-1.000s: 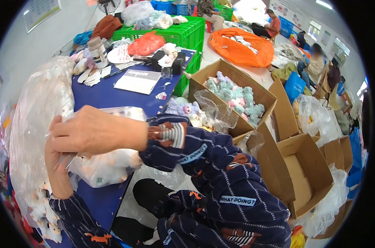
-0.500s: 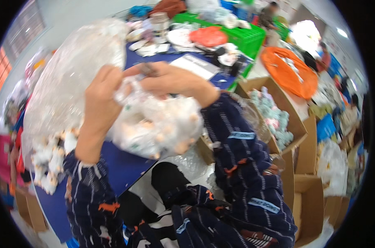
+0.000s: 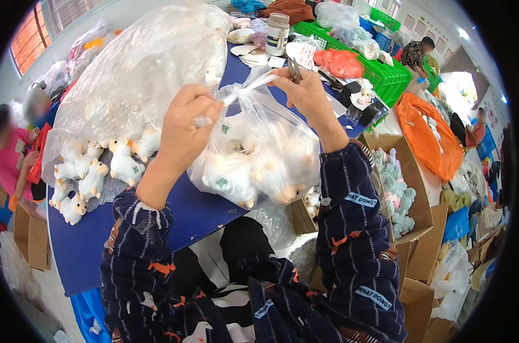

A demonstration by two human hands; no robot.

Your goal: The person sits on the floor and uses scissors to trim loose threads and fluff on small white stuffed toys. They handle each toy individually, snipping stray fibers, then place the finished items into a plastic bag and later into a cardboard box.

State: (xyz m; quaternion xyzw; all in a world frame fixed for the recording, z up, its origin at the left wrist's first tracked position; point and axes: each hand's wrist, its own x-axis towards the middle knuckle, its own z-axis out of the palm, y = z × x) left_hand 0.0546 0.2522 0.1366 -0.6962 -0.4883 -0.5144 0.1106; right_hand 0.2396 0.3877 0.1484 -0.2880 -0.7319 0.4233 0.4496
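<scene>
A clear plastic bag (image 3: 271,154) filled with white plush toys with peach-coloured parts hangs in front of me, over the table's near edge. Its neck is gathered and twisted. My left hand (image 3: 185,126) is closed on one side of the neck. The other end is pinched between the fingers of my right hand (image 3: 306,98), drawn out to the right. A small dark metal tool, perhaps thread snips (image 3: 294,71), also sits in my right hand. Left of the bag, several white plush animals (image 3: 90,177) spill from a large clear plastic sack (image 3: 139,68).
The blue table (image 3: 156,214) carries a lidded jar (image 3: 278,34) and paper scraps at the back. A green crate (image 3: 385,80) with a red bag on it stands behind. Right is a cardboard box (image 3: 411,171) of pastel plush toys. Another person (image 3: 10,154) is at far left.
My hands have moved apart, and the bag's neck is now stretched and twisted between them. My view has shifted, so the plush toys at left show more clearly.
</scene>
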